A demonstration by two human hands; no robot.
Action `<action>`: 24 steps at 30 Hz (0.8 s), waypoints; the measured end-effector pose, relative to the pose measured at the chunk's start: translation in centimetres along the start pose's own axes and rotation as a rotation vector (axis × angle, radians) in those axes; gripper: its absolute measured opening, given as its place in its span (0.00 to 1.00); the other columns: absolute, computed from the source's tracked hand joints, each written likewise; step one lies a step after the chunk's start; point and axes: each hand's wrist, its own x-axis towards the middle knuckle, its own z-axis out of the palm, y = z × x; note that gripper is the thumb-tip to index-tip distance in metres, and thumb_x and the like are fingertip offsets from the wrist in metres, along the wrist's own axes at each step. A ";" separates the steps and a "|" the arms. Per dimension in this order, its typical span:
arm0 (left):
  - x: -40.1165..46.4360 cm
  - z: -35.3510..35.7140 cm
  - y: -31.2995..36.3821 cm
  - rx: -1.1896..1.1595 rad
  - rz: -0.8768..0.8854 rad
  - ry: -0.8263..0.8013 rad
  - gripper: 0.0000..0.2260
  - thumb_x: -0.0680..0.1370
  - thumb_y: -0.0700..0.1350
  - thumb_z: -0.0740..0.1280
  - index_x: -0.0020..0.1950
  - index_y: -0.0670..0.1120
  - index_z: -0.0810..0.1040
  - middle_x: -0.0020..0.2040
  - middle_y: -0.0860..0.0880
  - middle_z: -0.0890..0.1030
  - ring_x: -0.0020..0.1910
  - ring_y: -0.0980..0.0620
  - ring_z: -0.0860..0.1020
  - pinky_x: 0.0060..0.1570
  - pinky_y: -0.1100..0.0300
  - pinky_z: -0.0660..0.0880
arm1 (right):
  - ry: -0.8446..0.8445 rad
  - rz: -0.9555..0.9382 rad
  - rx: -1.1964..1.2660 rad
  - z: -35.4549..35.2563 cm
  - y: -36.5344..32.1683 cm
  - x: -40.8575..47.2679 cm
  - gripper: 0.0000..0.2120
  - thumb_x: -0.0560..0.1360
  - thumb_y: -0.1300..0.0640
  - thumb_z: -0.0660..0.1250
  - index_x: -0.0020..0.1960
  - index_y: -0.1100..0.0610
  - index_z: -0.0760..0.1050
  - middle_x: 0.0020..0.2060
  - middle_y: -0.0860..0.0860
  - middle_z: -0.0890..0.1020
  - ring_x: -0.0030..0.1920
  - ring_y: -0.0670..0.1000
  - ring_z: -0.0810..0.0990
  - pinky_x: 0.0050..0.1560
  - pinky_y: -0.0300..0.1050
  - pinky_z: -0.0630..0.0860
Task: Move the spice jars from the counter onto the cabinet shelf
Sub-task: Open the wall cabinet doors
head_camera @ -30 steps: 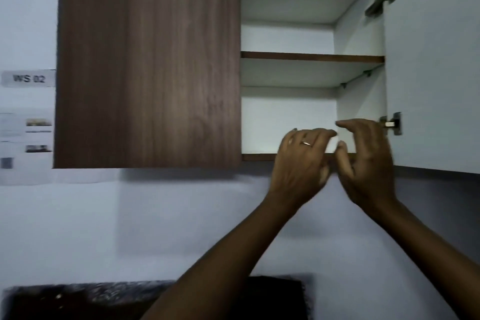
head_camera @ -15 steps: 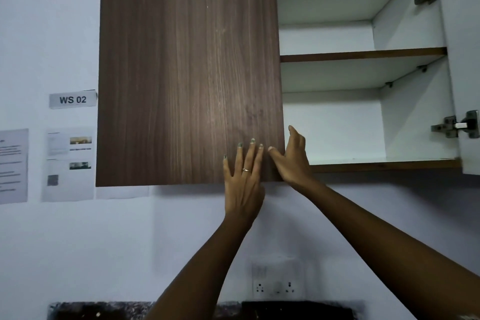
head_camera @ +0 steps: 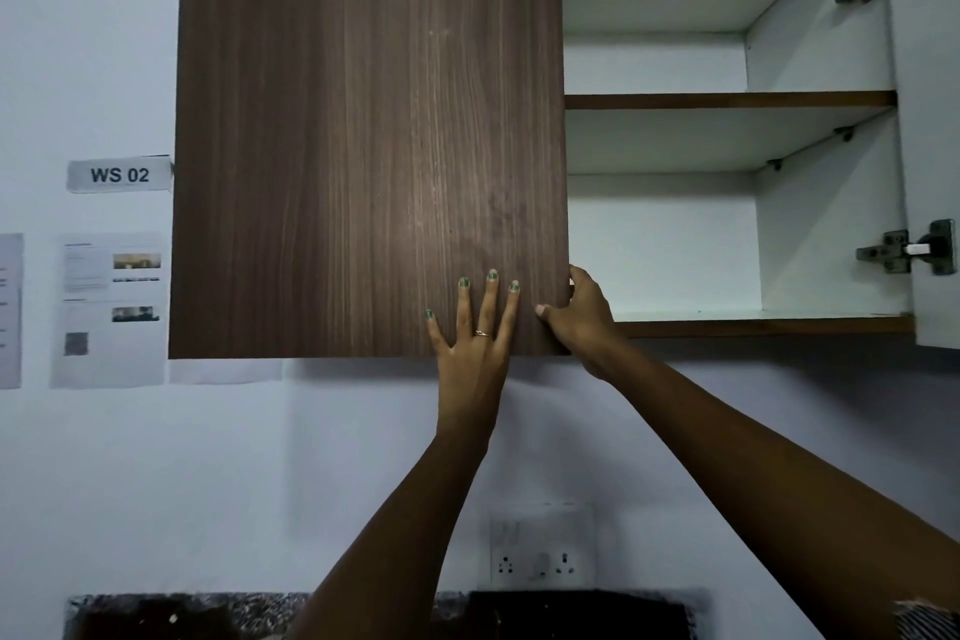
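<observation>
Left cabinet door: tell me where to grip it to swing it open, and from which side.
Grip the left cabinet door by its free right edge near the bottom corner, coming from the open right side. It shows no handle, and the right hand already wraps that edge, its fingers behind; the left hand lies flat on the front.

Dim, cool, even light. A soft shadow lies on the wall (head_camera: pixel 363 431) beneath the cabinet door (head_camera: pixel 363 135). Focus is sharp at centre; the counter (head_camera: pixel 208 613) is dark and soft. Wide-angle bowing shows at edges.
</observation>
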 end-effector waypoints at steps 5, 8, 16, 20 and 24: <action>-1.0 -1.8 0.0 0.083 0.016 0.077 0.42 0.70 0.43 0.75 0.76 0.45 0.51 0.76 0.42 0.59 0.73 0.37 0.60 0.62 0.33 0.66 | 0.036 -0.046 0.005 -0.8 -0.9 -2.0 0.29 0.73 0.64 0.68 0.71 0.57 0.62 0.63 0.56 0.74 0.60 0.55 0.75 0.52 0.41 0.72; -1.8 -3.4 -0.1 0.056 0.010 0.086 0.42 0.70 0.41 0.74 0.76 0.44 0.51 0.76 0.41 0.58 0.73 0.36 0.59 0.62 0.33 0.67 | 0.047 -0.064 -0.002 -1.3 -1.8 -3.5 0.30 0.74 0.63 0.68 0.72 0.56 0.61 0.64 0.56 0.72 0.62 0.56 0.73 0.54 0.43 0.73; -4.3 -8.8 -0.4 -0.039 -0.027 0.034 0.44 0.72 0.37 0.71 0.77 0.46 0.43 0.78 0.40 0.50 0.75 0.34 0.52 0.63 0.32 0.66 | 0.095 -0.187 -0.065 -2.2 -5.5 -9.4 0.31 0.73 0.62 0.68 0.72 0.58 0.59 0.67 0.58 0.66 0.66 0.57 0.70 0.62 0.49 0.71; -5.7 -11.8 -0.8 -0.119 -0.068 0.033 0.48 0.70 0.34 0.73 0.76 0.45 0.41 0.78 0.41 0.49 0.75 0.35 0.50 0.65 0.33 0.65 | 0.115 -0.250 -0.043 -2.2 -7.7 -12.7 0.31 0.74 0.62 0.68 0.73 0.58 0.58 0.67 0.57 0.65 0.66 0.56 0.69 0.60 0.46 0.72; -7.0 -14.2 -2.0 -0.236 -0.118 0.079 0.46 0.72 0.34 0.72 0.77 0.44 0.42 0.78 0.44 0.49 0.76 0.38 0.50 0.67 0.34 0.62 | 0.163 -0.306 -0.018 -1.5 -10.2 -16.0 0.30 0.75 0.63 0.67 0.73 0.59 0.58 0.67 0.57 0.66 0.66 0.55 0.70 0.55 0.37 0.68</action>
